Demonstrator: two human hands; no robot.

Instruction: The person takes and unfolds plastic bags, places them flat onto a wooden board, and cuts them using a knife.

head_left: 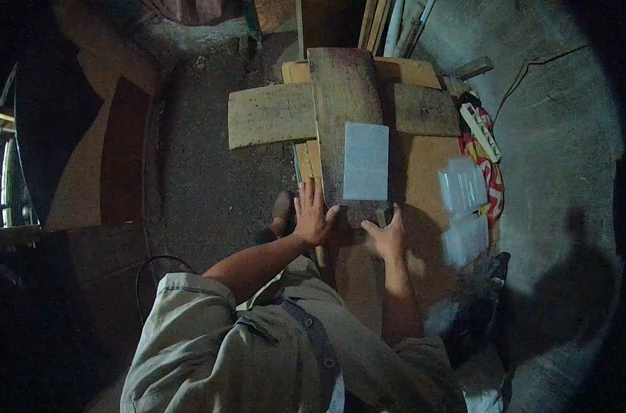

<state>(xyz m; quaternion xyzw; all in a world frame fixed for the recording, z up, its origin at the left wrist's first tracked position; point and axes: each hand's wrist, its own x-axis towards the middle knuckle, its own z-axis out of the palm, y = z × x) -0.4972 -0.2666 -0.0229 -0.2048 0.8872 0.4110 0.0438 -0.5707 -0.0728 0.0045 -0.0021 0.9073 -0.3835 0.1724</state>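
A pale, flat rectangular sheet [366, 162] lies on a long dark wooden board [344, 82] that runs away from me. My left hand [313, 219] rests at the left edge of the board near its close end, fingers spread. At the board's near right corner is my right hand [387, 235], with thumb and fingers apart around a small dark block-like piece [382, 217] at the edge. Whether it grips that piece is hard to make out. The sheet lies just beyond both hands, touched by neither.
Crosswise boards [272, 113] lie under the long one. On the right are clear plastic pieces [463, 186], a white power strip [481, 132] and a red patterned cloth [493, 186]. A dark panel [124, 151] stands at left; pipes [395, 27] lean at the back.
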